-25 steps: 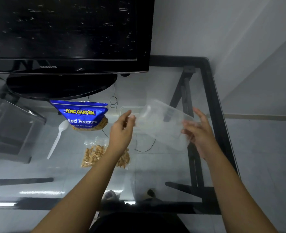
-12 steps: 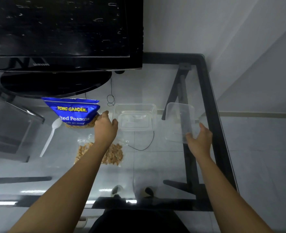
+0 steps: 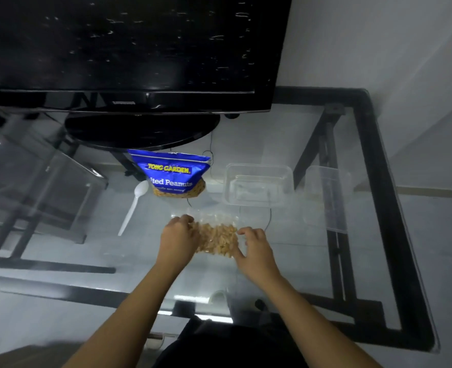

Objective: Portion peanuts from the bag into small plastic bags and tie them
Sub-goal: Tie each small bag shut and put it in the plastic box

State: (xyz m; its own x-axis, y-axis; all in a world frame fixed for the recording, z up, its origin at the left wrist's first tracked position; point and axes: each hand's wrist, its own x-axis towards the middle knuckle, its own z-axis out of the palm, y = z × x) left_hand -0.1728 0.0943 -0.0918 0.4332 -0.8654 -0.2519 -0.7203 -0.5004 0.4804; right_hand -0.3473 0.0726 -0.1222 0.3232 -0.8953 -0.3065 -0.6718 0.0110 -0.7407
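A small clear plastic bag of peanuts (image 3: pixel 216 239) lies on the glass table (image 3: pixel 312 264). My left hand (image 3: pixel 177 239) grips its left side and my right hand (image 3: pixel 255 248) grips its right side. Behind it stands the blue peanut bag (image 3: pixel 173 172), open at the top, with a white plastic spoon (image 3: pixel 134 205) lying to its left.
An open clear container (image 3: pixel 258 184) sits right of the blue bag, and its clear lid (image 3: pixel 327 197) lies further right. A black TV (image 3: pixel 129 51) on a round stand fills the back. The table's black frame edge (image 3: pixel 386 197) runs along the right.
My right hand set the lid down on the table at the right. Both hands then came to the small bag of peanuts and took hold of it.
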